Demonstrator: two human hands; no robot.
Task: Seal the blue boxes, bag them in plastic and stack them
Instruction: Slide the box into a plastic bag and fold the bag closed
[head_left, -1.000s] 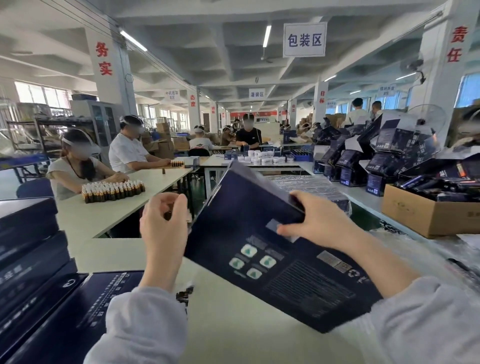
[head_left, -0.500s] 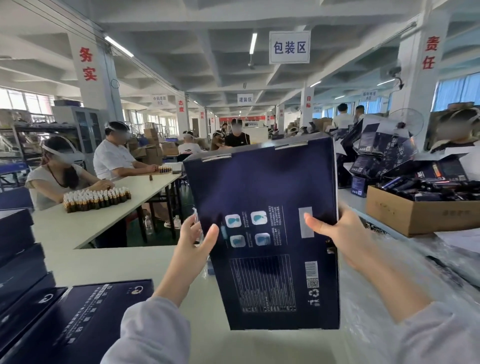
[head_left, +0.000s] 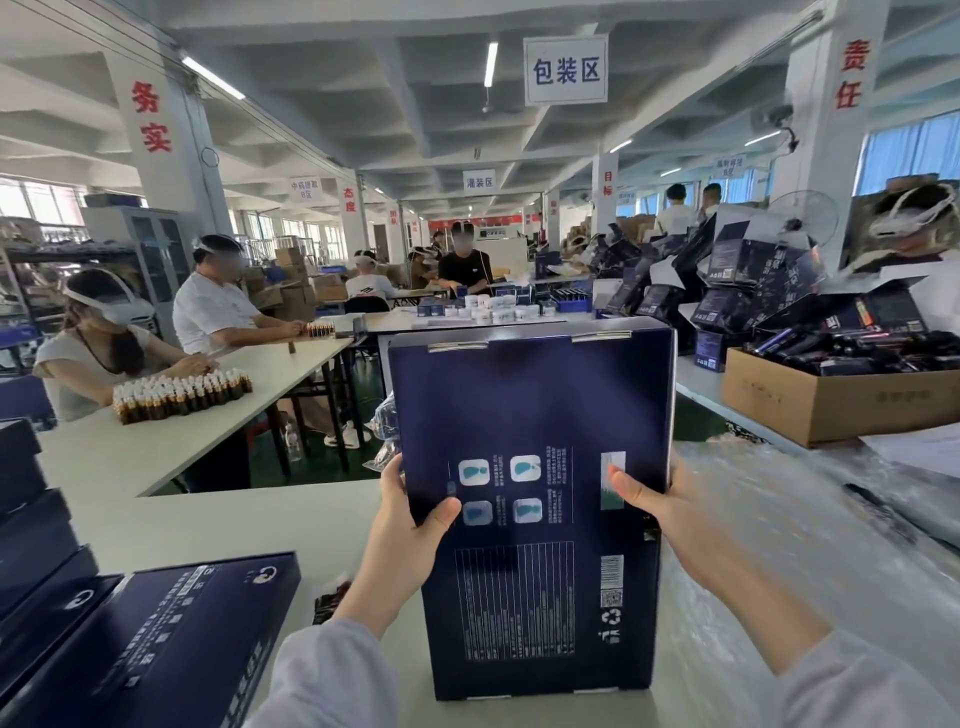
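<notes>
Between my hands stands the blue box, upright on the surface. My left hand and right hand each grip one side edge, thumbs across its printed face.

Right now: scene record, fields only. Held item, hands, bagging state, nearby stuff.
held item: blue box, upright, printed face toward camera
left hand: grips box's left edge, thumb on front
right hand: grips box's right edge, thumb on front
bagging: no plastic visible around held box
clear plastic: heaped on table, right of box
second blue box: lying flat, lower left
cardboard carton: far right, holds dark packs
</notes>
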